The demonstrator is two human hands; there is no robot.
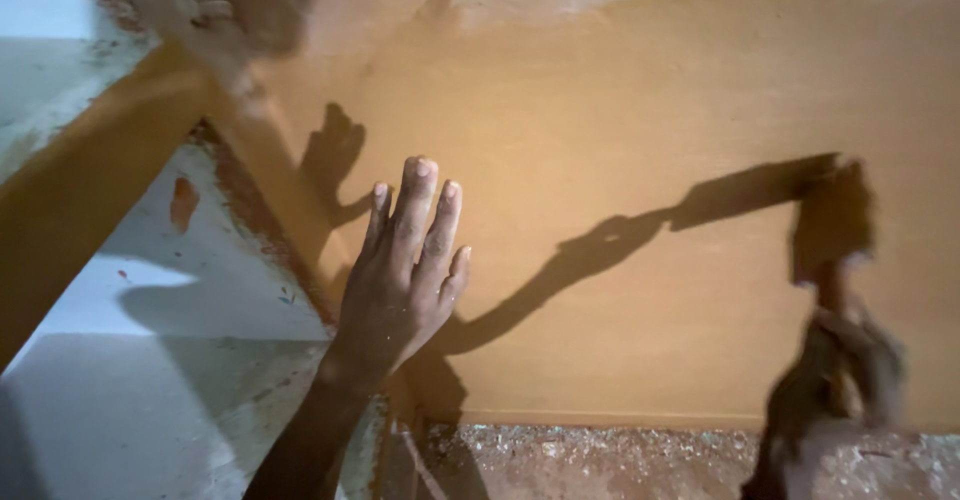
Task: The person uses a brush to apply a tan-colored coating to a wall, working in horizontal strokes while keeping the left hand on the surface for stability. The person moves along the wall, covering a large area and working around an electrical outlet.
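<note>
Warm dim light, hard arm shadows on ochre wall [620, 110], right hand [835, 360] motion-blurred, left hand [400, 270] sharp

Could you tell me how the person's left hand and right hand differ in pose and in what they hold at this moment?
The left hand is flat and open, fingers spread, pressed against the ochre wall; the right hand is closed around a brush. The left hand holds nothing, while the right hand holds the brush up at the wall. The left hand is sharp; the right hand is blurred. Both cast dark shadows on the wall.
</note>
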